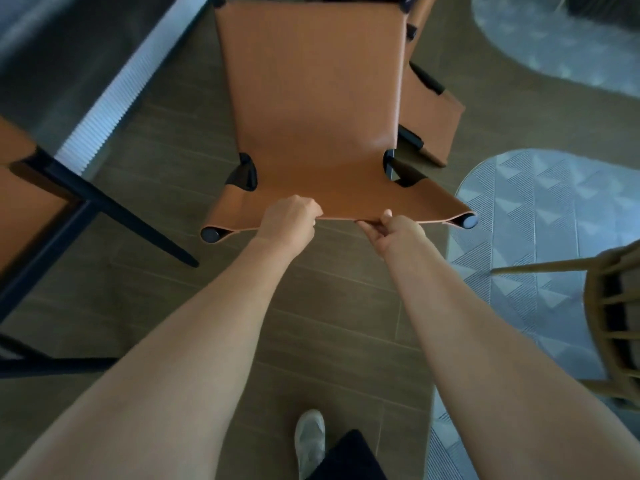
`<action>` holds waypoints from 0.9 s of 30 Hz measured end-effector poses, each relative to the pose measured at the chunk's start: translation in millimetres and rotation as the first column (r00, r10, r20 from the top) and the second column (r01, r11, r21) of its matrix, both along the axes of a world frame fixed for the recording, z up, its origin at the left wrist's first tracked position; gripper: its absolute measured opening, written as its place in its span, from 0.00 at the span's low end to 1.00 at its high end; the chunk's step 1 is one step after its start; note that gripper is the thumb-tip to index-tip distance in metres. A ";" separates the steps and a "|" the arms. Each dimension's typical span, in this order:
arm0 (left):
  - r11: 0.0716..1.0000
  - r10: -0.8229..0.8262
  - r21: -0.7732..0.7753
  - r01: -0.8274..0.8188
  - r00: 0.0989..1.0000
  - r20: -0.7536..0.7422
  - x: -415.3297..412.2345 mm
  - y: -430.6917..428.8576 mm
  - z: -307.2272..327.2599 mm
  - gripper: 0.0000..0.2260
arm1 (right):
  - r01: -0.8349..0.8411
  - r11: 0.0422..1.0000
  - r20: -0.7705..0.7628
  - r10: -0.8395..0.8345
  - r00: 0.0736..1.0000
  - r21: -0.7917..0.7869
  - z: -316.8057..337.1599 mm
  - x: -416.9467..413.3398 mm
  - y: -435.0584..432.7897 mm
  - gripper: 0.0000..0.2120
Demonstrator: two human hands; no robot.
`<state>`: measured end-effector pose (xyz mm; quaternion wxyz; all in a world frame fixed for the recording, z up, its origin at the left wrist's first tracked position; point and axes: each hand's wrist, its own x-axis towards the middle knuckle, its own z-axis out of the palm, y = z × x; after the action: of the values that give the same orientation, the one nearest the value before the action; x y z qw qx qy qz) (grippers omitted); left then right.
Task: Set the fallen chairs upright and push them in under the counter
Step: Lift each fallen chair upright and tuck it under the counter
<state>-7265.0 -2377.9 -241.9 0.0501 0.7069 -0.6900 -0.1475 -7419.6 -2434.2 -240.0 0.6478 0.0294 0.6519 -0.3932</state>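
A tan leather chair (311, 98) with a black metal frame fills the upper middle of the head view, its back toward me. My left hand (289, 220) and my right hand (394, 233) both grip the top edge of its backrest, side by side. Another tan chair (433, 119) shows partly behind it on the right. At the left edge stands a further tan chair (24, 188) with black legs, beside the dark counter (69, 57), which runs diagonally at the upper left.
A wooden spindle chair (616, 313) stands at the right edge on a pale blue patterned rug (540, 216). Another rug (561, 39) lies at the top right. My shoe (310, 441) rests on the brown plank floor below.
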 end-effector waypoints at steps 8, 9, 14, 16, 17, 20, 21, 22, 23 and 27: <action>0.998 0.062 -0.002 -0.062 0.998 0.009 20.1 -51.9 23.6 0.20 | -0.082 0.996 -0.054 0.080 0.995 -0.022 22.6 16.3 -52.3 0.10; 0.997 0.078 -0.003 -0.078 0.997 -0.001 23.2 -59.6 26.4 0.20 | -0.093 0.995 -0.059 0.091 0.994 -0.033 25.5 18.5 -58.9 0.09; 0.991 0.133 0.022 -0.133 0.991 0.006 31.5 -83.8 39.5 0.20 | -0.097 0.995 -0.034 0.097 0.995 -0.020 38.7 24.9 -86.8 0.08; 0.990 0.134 0.041 -0.134 0.991 0.011 33.8 -87.9 42.5 0.20 | -0.107 0.994 -0.043 0.107 0.993 0.004 41.2 26.5 -91.6 0.08; 0.990 0.131 0.052 -0.132 0.991 0.016 35.0 -89.3 43.4 0.20 | -0.111 0.994 -0.050 0.111 0.993 0.014 41.5 26.8 -92.8 0.08; 0.987 0.145 0.075 -0.145 0.989 0.013 34.7 -88.2 43.1 0.23 | -0.118 0.993 -0.038 0.119 0.992 0.031 45.2 26.2 -96.1 0.07; 0.985 0.150 0.083 -0.150 0.989 0.010 33.7 -86.7 42.4 0.23 | -0.116 0.993 -0.038 0.118 0.992 0.029 44.0 25.0 -95.5 0.08; 0.984 0.159 0.082 -0.159 0.987 0.005 33.7 -86.9 42.6 0.23 | -0.120 0.992 -0.039 0.121 0.992 0.029 44.0 24.9 -96.4 0.08; 0.984 0.164 0.076 -0.164 0.986 0.002 33.0 -86.3 40.9 0.23 | -0.126 0.992 -0.036 0.127 0.991 0.029 44.0 25.0 -96.7 0.08; 0.979 0.200 0.051 -0.198 0.978 -0.051 29.8 -83.8 37.0 0.21 | -0.126 0.991 -0.014 0.127 0.992 0.035 45.6 27.2 -97.1 0.08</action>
<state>-7235.2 -2461.8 -204.9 0.0680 0.7689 -0.6106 -0.1771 -7392.4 -2531.3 -194.4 0.6657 -0.0041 0.6640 -0.3404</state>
